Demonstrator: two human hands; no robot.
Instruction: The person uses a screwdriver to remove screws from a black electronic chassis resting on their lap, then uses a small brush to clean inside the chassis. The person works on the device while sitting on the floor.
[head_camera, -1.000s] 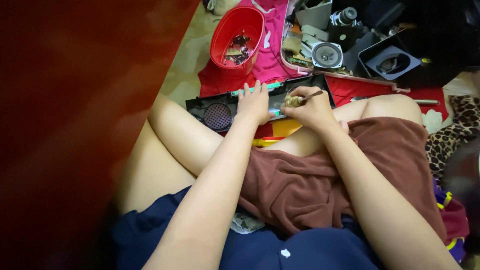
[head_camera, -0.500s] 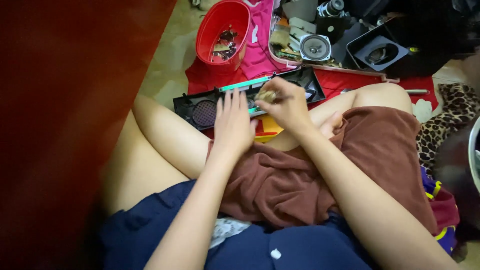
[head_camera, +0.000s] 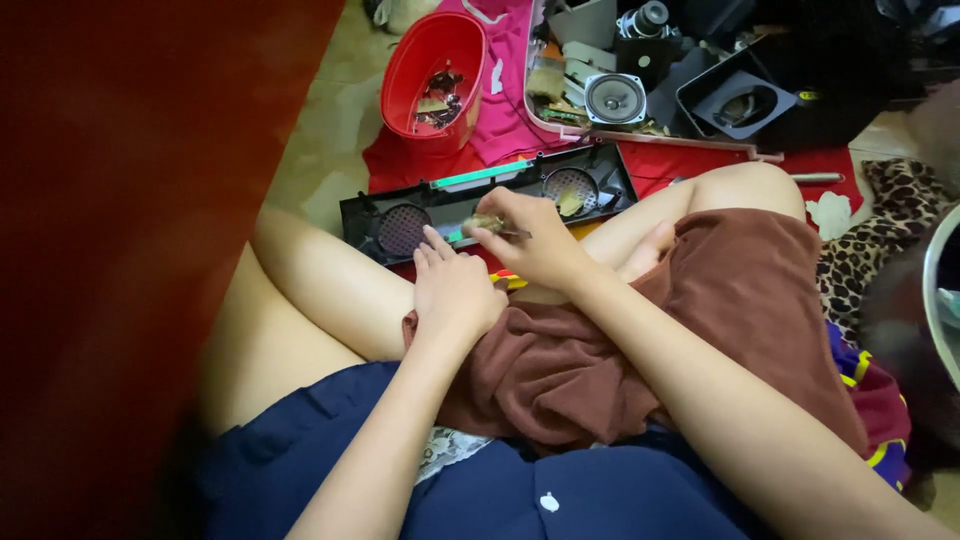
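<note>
Right hand pinches a small screwdriver over the black speaker panel; left hand, fingers loosely extended and empty, should brace the panel.

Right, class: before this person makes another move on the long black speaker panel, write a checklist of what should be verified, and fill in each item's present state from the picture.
1. Left hand steadies the black panel: ok, fingertips rest at its near edge.
2. Right hand grips the tool: ok, fingers pinch a thin tool over the panel.
3. Tool tip seated on the right spot: cannot tell, the tip is hidden and blurred.
4. Panel lies flat on the red cloth: ok.
5. Red tub for small parts within reach: ok, it stands just beyond the panel.
6. Loose speaker is off the panel: ok.
</note>
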